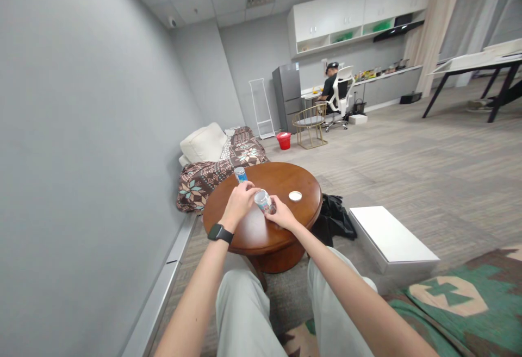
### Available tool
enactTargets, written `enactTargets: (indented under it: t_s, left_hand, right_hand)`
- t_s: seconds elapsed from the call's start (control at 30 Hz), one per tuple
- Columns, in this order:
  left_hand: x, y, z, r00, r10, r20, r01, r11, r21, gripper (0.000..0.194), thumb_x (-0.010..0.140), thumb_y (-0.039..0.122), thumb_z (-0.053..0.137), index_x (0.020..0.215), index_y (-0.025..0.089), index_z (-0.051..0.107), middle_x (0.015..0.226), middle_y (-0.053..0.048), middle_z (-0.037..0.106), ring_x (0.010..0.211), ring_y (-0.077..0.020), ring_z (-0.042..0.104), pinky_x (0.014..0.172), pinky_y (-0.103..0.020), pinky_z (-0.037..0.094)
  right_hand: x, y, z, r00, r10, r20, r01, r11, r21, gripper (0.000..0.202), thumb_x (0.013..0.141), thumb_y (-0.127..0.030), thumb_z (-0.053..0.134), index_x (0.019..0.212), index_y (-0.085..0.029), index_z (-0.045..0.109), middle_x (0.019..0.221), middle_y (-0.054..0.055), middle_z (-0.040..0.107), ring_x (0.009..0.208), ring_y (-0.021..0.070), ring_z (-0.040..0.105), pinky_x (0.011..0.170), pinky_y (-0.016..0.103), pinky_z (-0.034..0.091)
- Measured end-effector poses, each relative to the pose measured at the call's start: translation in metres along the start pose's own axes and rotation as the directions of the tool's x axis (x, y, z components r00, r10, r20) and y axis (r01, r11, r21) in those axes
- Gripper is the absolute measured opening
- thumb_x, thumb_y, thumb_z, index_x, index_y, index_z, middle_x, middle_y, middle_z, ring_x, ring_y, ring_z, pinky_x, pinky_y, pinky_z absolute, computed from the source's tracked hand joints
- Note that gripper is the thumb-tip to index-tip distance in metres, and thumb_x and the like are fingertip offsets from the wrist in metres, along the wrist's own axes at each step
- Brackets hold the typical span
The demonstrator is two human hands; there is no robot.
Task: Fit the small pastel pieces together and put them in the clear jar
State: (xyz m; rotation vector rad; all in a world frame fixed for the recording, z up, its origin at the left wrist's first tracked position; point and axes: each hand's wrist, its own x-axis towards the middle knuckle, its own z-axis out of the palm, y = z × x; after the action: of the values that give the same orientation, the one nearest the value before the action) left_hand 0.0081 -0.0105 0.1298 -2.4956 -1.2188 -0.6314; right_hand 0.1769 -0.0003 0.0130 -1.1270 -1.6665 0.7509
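My right hand is wrapped around a clear jar with a printed label, tilted above the round wooden table. Close to the jar's rim, my left hand has its fingers curled together. Whatever those fingers pinch, if anything, is too small to make out. A blue and silver can stands just beyond the left hand, partly hidden by it. To the right of the jar, a round white lid lies flat on the tabletop.
A sofa with a patterned cover is behind the table on the left. Right of the table are a black plastic bag and a white box on the floor. Farther off, a person sits near a red bucket and a gold-framed chair.
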Motion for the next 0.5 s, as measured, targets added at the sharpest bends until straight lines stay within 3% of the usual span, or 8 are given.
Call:
enactTargets:
  t_s: [0.13, 0.27, 0.4, 0.5]
  left_hand:
    - [-0.005, -0.008, 0.001, 0.989, 0.095, 0.116, -0.13, 0.928, 0.35, 0.024, 0.09, 0.011, 0.042, 0.099, 0.015, 0.063, 0.101, -0.013, 0.06, 0.094, -0.025, 0.055, 0.08, -0.037, 0.042]
    - [-0.007, -0.019, 0.023, 0.942, 0.138, 0.306, -0.261, 0.875, 0.407, 0.023, 0.089, 0.009, 0.04, 0.095, 0.012, 0.061, 0.095, -0.014, 0.061, 0.09, -0.0258, 0.056, 0.08, -0.039, 0.041]
    - [0.0, -0.024, 0.053, 0.907, 0.034, 0.419, -0.209, 0.902, 0.379, 0.022, 0.089, 0.009, 0.041, 0.096, 0.009, 0.062, 0.094, -0.016, 0.062, 0.092, -0.0259, 0.059, 0.083, -0.038, 0.042]
    - [0.006, -0.023, 0.071, 0.882, -0.095, 0.461, -0.091, 0.926, 0.366, 0.024, 0.09, 0.012, 0.041, 0.101, 0.007, 0.062, 0.101, -0.018, 0.063, 0.097, -0.026, 0.061, 0.084, -0.037, 0.045]
  right_hand:
    - [0.001, 0.002, 0.001, 1.0, 0.02, -0.015, -0.02, 1.0, 0.002, 0.045, 0.069, -0.024, 0.067, 0.11, -0.024, 0.05, 0.099, 0.001, 0.066, 0.083, 0.0165, 0.062, 0.078, 0.029, 0.047]
    - [0.003, 0.006, 0.001, 0.996, 0.077, -0.034, -0.078, 0.997, -0.019, 0.045, 0.068, -0.024, 0.068, 0.11, -0.024, 0.049, 0.097, 0.001, 0.067, 0.082, 0.0176, 0.063, 0.077, 0.029, 0.047]
    - [0.004, 0.006, 0.0, 0.995, 0.1, -0.018, -0.1, 0.995, 0.003, 0.045, 0.069, -0.025, 0.069, 0.108, -0.025, 0.049, 0.101, 0.002, 0.067, 0.088, 0.0193, 0.065, 0.079, 0.03, 0.048]
    - [0.004, 0.005, 0.0, 0.995, 0.102, -0.022, -0.102, 0.995, 0.011, 0.045, 0.069, -0.024, 0.068, 0.109, -0.025, 0.048, 0.104, 0.003, 0.068, 0.094, 0.02, 0.065, 0.082, 0.031, 0.049]
